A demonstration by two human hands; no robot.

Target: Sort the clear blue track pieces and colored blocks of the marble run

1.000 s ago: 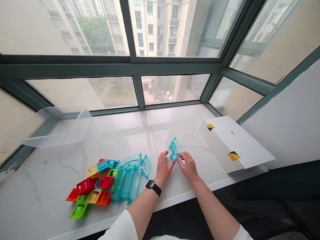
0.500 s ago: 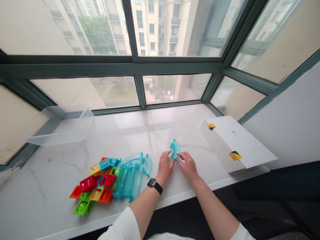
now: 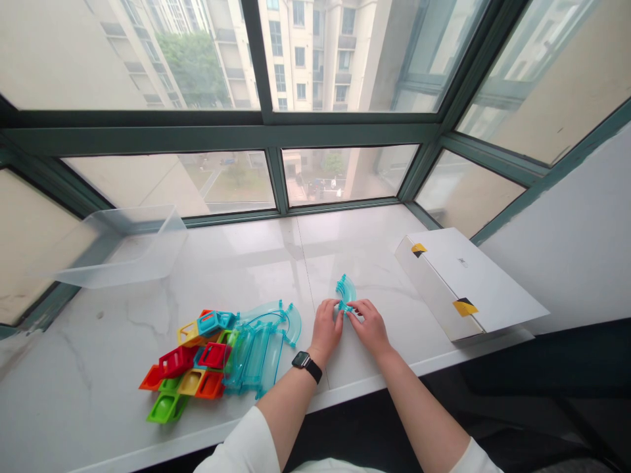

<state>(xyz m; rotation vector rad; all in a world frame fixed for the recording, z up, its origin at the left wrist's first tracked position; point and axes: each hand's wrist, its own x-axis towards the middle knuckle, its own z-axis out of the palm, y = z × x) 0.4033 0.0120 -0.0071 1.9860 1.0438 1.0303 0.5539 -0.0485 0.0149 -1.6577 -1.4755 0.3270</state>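
A curved, see-through blue track piece (image 3: 348, 288) lies on the white marbled counter with its near end between my two hands. My left hand (image 3: 327, 330), a black watch on its wrist, pinches that end from the left. From the right, my right hand (image 3: 369, 327) has its thumb and fingers on the same end. The fingertips of both hands nearly meet there and partly cover the piece. Left of my hands lies a pile of more clear blue track pieces (image 3: 254, 355), some straight and some curved.
Red, yellow, green, orange and blue plastic blocks (image 3: 214, 355) are heaped beside the track pieces. A clear plastic bin (image 3: 123, 276) stands at the back left. To the right is a white box (image 3: 473, 276) with yellow-black tape. Windows edge the counter's back.
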